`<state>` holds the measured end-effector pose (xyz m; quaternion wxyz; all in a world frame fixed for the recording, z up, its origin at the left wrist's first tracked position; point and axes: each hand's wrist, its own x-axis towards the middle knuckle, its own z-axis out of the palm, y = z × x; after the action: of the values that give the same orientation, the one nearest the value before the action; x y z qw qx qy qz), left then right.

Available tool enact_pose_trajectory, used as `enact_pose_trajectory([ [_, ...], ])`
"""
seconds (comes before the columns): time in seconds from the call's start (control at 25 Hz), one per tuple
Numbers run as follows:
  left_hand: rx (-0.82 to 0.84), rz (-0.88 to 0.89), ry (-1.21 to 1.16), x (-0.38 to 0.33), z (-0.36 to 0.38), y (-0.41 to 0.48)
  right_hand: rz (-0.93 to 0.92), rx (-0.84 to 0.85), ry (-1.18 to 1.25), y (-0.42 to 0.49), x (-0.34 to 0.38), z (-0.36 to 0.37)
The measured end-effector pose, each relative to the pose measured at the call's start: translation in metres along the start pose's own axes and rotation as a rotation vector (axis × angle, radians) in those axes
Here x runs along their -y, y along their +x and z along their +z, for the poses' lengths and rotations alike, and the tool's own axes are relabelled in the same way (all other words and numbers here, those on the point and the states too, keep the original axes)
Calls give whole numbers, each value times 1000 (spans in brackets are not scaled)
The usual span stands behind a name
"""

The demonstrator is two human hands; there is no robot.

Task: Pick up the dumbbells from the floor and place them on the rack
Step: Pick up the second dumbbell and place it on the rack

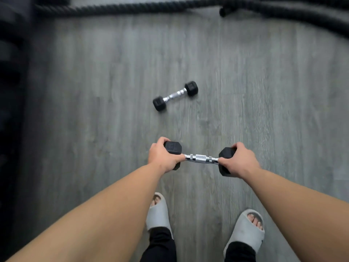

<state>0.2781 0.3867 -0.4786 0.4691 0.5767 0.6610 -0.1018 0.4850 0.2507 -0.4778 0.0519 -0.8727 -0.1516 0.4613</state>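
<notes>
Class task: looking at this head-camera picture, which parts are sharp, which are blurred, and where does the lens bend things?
Head view: the held dumbbell and both hands, left hand and right hand, are fairly sharp; the floor dumbbell slightly softer; the rope along the top is smeared and curves with wide-angle distortion; the left edge falls dark.

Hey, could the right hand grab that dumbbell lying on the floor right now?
Probably not: the right hand and left hand grip the held dumbbell, and the floor dumbbell lies farther ahead.
</notes>
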Motion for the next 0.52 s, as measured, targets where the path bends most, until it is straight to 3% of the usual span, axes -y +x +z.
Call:
enact_pose_trajectory([
  [0.32,-236,113,-72,-75,-250,-124,-212,-67,27,-194,200,-104],
  [0.52,-382,186,-64,-83,-405,-206,-342,-92,100,-324,301,-120],
])
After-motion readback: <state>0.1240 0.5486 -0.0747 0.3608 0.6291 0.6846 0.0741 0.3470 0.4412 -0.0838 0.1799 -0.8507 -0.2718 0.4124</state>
